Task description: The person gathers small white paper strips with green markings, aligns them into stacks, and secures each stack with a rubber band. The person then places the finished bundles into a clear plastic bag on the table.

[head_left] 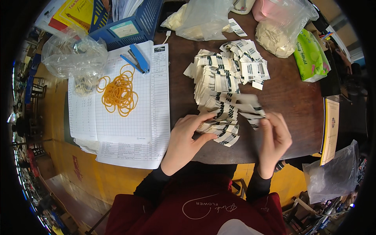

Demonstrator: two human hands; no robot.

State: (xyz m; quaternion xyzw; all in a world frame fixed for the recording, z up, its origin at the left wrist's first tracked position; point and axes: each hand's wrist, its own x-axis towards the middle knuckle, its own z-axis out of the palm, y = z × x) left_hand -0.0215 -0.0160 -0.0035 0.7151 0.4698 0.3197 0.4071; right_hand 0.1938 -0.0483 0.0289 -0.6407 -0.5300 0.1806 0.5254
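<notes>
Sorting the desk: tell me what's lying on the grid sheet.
On the grid sheet lie orange rubber bands and a blue stapler. A clear bag covers its upper left corner; what's beneath is hidden.

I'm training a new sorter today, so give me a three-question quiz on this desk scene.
1. True or false: the right hand lifts a few tags off the tag pile.
2. What lies on the gridded sheet beside the blue stapler: A) scissors B) orange rubber bands C) a pen?
3. What does the left hand rest on?

Key: 1 true; 2 B; 3 the near end of the tag pile.
</notes>
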